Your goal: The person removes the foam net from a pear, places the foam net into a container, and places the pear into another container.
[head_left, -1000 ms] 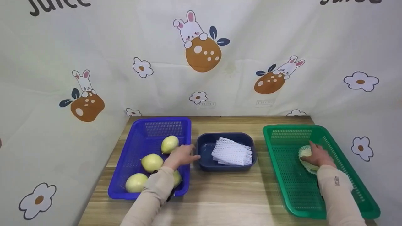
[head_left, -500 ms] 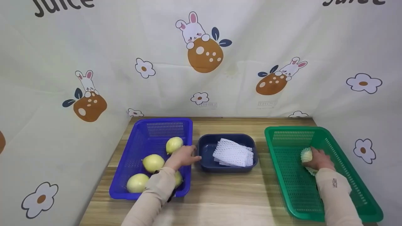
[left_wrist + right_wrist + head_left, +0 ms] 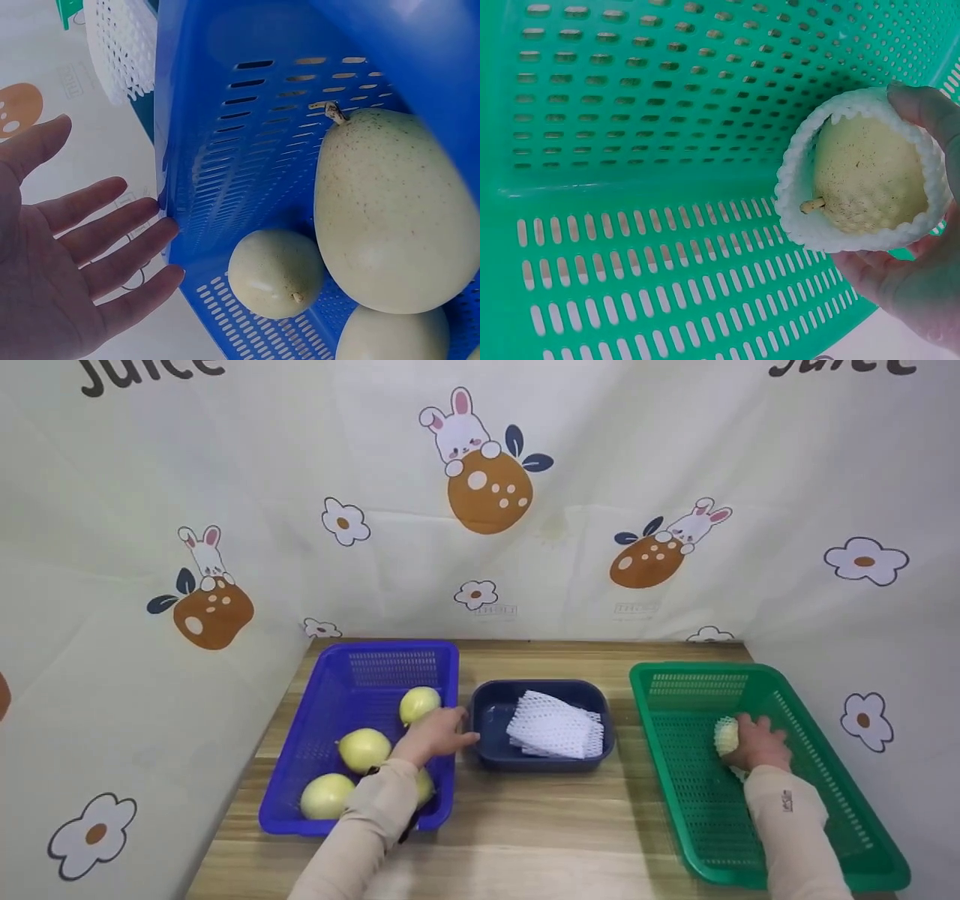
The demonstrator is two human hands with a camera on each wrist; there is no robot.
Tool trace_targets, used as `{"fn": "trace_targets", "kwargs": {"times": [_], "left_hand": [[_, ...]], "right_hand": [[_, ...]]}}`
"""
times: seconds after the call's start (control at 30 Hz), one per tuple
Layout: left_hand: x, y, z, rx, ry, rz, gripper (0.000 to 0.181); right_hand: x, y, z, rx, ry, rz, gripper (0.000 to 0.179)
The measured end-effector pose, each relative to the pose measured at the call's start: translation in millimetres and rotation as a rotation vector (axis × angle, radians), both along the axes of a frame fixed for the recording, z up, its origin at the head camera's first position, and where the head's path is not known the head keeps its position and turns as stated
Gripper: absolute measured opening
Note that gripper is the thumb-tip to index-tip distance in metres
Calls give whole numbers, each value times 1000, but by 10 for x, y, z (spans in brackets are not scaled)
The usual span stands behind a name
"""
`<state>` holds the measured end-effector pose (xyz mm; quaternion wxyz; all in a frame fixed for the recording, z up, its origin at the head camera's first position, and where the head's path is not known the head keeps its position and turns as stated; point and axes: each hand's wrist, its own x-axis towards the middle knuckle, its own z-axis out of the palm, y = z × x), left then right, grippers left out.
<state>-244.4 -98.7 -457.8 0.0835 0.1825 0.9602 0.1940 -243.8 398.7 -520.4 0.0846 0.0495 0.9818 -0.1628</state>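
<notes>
My right hand [image 3: 757,744] is down in the green basket [image 3: 690,690], holding a pale yellow-green pear [image 3: 866,176] wrapped in a white foam net sleeve [image 3: 793,176]. Thumb and fingers curve round the sleeve from opposite sides; the stem end of the pear shows at the sleeve's opening. Over the right rim of the blue basket [image 3: 274,787], my left hand [image 3: 433,733] hangs with fingers spread and nothing in them. Several bare pears, one a speckled pear [image 3: 397,210] with a short stem, lie in that basket, and my left forearm partly covers one of them.
Between the baskets stands a dark blue tub [image 3: 491,724] with a stack of flat white foam nets [image 3: 555,725] in it. All three sit on a wood-grain table [image 3: 540,832]. A printed cloth [image 3: 360,442] hangs behind and along both sides.
My right hand has turned over the netted pear and shifted slightly towards me, still in the green basket. The rear pear in the blue basket has rolled a little right. My left hand stays put.
</notes>
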Motion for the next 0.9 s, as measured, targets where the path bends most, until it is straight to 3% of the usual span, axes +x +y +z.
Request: {"fn": "trace_targets", "kwargs": {"times": [0.2,0.37,0.67,0.9], "left_hand": [[10,-4,-20,-1,23,-10,30],[16,-20,-15,9,61,-19,26],[39,-25,22,19,32,-9,28],[48,-24,-1,8,39,-11,29]], "right_hand": [[26,54,18,13,23,-3,75],[-4,82,148,-15,69,-3,79],[-43,-90,562,-37,319,100,80],[-4,-493,944,-98,522,153,76]]}}
